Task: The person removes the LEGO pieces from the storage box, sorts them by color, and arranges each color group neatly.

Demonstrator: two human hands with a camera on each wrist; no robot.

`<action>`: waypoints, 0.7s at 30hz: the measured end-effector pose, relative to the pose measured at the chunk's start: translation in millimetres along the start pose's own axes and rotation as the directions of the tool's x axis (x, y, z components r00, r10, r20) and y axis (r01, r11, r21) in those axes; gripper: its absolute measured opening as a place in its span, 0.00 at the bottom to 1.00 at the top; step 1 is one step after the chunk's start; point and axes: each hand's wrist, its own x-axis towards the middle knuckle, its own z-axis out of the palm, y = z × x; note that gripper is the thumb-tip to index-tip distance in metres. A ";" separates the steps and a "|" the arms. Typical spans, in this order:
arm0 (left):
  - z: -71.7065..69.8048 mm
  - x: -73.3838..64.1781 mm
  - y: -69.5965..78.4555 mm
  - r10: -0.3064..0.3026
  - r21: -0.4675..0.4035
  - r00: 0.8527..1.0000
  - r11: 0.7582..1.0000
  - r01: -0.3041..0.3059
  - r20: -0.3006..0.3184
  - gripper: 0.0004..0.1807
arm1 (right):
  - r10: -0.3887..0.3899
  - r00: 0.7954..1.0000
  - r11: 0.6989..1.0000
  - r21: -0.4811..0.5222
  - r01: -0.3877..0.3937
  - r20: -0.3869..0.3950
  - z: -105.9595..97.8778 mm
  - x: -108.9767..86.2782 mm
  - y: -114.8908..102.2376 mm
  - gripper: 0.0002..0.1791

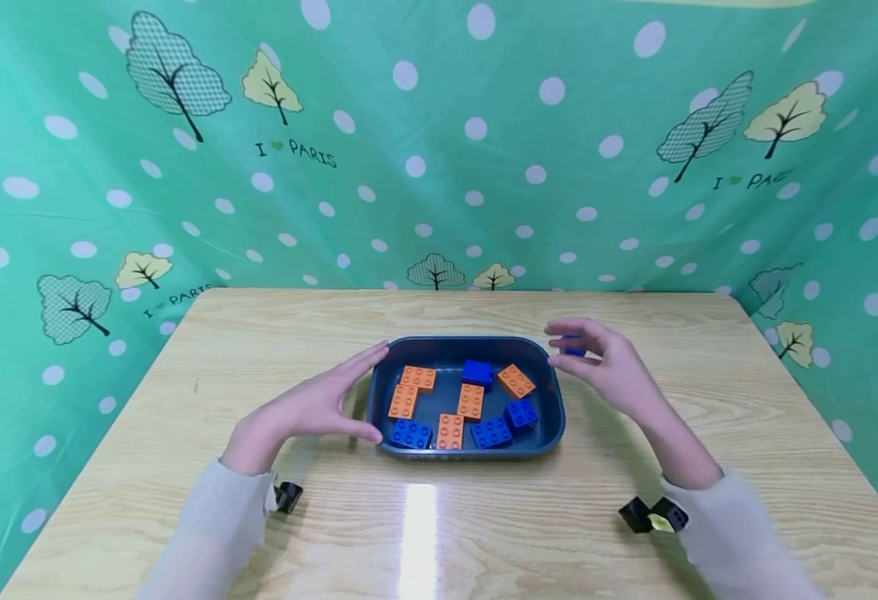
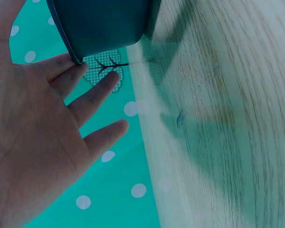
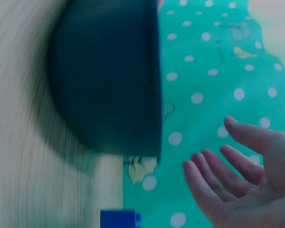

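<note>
Left hand (image 1: 310, 410), wide, seemingly steadies tub (image 1: 442, 398) at nine o'clock; right hand (image 1: 610, 365), wide, empty at two, likely needs to grip.

Orange bricks (image 1: 450, 432), blue bricks (image 1: 491, 432), navy tray (image 1: 445, 392), wood-grained table (image 1: 529, 525), white-dotted green cloth (image 1: 446, 100)

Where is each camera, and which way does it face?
Head: worn there, facing forward and down at the tray; left hand and right hand show.
Left wrist: worn there, facing the tray's wall; left hand shows.
Right wrist: worn there, facing tray and blue block; right hand shows.
Wrist views share tray and dotted cloth.
</note>
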 end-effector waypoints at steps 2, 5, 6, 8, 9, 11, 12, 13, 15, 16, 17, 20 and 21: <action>-0.1 -0.6 0.5 0.000 -0.002 1.000 1.000 0.000 0.000 0.66 | 0.008 0.998 0.999 0.044 -0.011 0.066 3.5 -3.6 -3.8 0.24; -0.4 -1.2 0.5 -0.009 0.002 1.000 1.000 0.009 0.000 0.66 | 0.034 0.983 0.988 0.140 -0.060 0.178 8.2 -7.9 -9.9 0.26; -0.4 -1.1 0.4 -0.014 0.004 1.000 1.000 0.014 0.001 0.66 | 0.043 0.976 0.983 0.166 -0.080 0.215 9.9 -9.0 -11.9 0.27; -0.3 -0.8 0.3 -0.022 0.012 1.000 1.000 0.022 0.003 0.66 | 0.059 0.958 0.975 0.191 -0.116 0.280 13.1 -10.8 -15.9 0.28; -0.3 -0.7 0.4 -0.024 0.014 1.000 1.000 0.024 0.004 0.66 | 0.066 0.949 0.971 0.198 -0.132 0.310 15.0 -11.4 -18.1 0.29; -0.2 -0.4 0.4 -0.029 0.015 1.000 0.999 0.028 0.004 0.67 | 0.079 0.931 0.973 0.176 -0.150 0.356 19.1 -12.2 -21.6 0.28; -0.2 -0.3 0.6 -0.028 0.015 1.000 1.000 0.028 0.004 0.67 | 0.085 0.923 0.974 0.165 -0.157 0.375 21.5 -12.3 -22.8 0.29; -0.3 -0.3 0.9 -0.027 0.014 1.000 1.000 0.027 0.004 0.67 | 0.090 0.917 0.975 0.152 -0.160 0.388 23.9 -12.2 -23.5 0.29; -0.3 -0.2 1.1 -0.028 0.011 1.000 1.000 0.028 0.005 0.67 | 0.103 0.911 0.977 0.130 -0.168 0.400 28.7 -11.7 -23.5 0.29; -0.2 -0.1 1.3 -0.028 0.011 1.000 1.000 0.028 0.005 0.67 | 0.105 0.910 0.979 0.122 -0.166 0.401 31.0 -11.2 -22.5 0.30; -0.2 -0.1 1.5 -0.028 0.010 1.000 1.000 0.028 0.006 0.67 | 0.101 0.911 0.981 0.112 -0.158 0.401 33.1 -10.8 -21.1 0.30; -0.2 -0.1 2.1 -0.029 0.006 1.000 1.000 0.029 0.008 0.67 | 0.094 0.917 0.989 0.068 -0.130 0.389 38.8 -9.9 -16.3 0.30; -0.3 -0.2 2.2 -0.031 0.003 0.999 1.000 0.031 0.008 0.67 | 0.085 0.919 0.993 0.046 -0.111 0.386 40.5 -9.7 -14.5 0.30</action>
